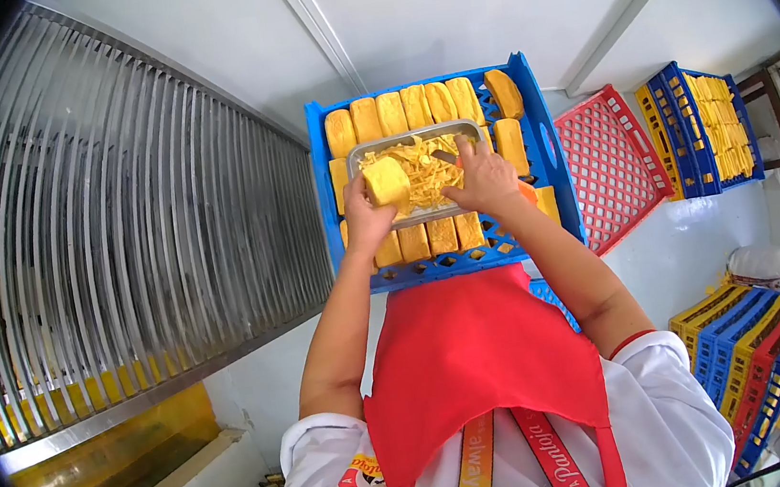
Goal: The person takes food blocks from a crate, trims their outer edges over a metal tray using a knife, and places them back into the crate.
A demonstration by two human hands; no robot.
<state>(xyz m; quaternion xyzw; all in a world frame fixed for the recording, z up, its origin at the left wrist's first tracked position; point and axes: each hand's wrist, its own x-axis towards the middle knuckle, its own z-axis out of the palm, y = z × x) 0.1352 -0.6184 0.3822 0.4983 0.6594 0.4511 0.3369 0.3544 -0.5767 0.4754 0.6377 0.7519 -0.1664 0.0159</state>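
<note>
My left hand holds a yellow loaf over the left part of a metal tray. Yellow strips and shavings fill the tray. Over its right part is my right hand, its fingers bent round a small knife whose blade points left; an orange piece shows by the wrist. The tray rests on loaves standing in rows inside a blue crate.
A slatted metal rack stands on the left. To the right are a red crate, a blue crate of yellow loaves and a stack of coloured crates. A white wall rises behind.
</note>
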